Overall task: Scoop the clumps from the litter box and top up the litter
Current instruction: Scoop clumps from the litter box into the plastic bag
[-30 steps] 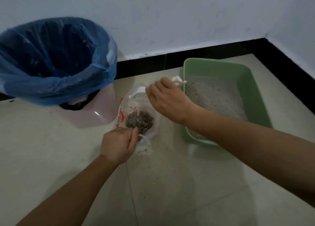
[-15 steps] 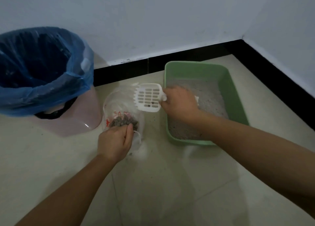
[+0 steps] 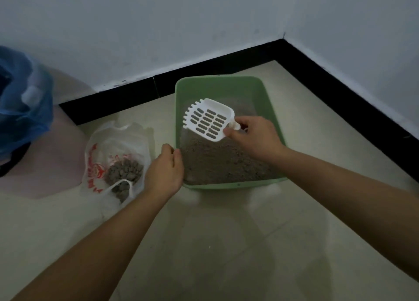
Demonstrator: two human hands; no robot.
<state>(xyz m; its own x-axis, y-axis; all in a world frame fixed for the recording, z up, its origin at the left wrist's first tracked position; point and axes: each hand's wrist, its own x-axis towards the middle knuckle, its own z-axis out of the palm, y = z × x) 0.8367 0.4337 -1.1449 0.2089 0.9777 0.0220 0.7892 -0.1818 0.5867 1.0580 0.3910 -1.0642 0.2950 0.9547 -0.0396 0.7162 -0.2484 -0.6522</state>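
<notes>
A green litter box (image 3: 267,96) with grey litter (image 3: 222,162) stands on the floor by the wall corner. My right hand (image 3: 254,139) grips the handle of a white slotted scoop (image 3: 209,122), held empty above the litter. My left hand (image 3: 165,171) rests against the box's left front rim, fingers curled at the edge; I cannot tell whether they grip it. A white plastic bag (image 3: 115,141) with red print lies on the floor left of the box, holding a pile of dark grey clumps (image 3: 125,171).
A bin lined with a blue bag (image 3: 25,110) stands at the far left on a pinkish base (image 3: 49,164). Black skirting (image 3: 204,70) runs along both walls behind the box. Pale floor tiles (image 3: 226,244) spread in front.
My left hand let go of the plastic bag and moved right to the litter box rim. My right hand carried the scoop from above the bag to above the litter.
</notes>
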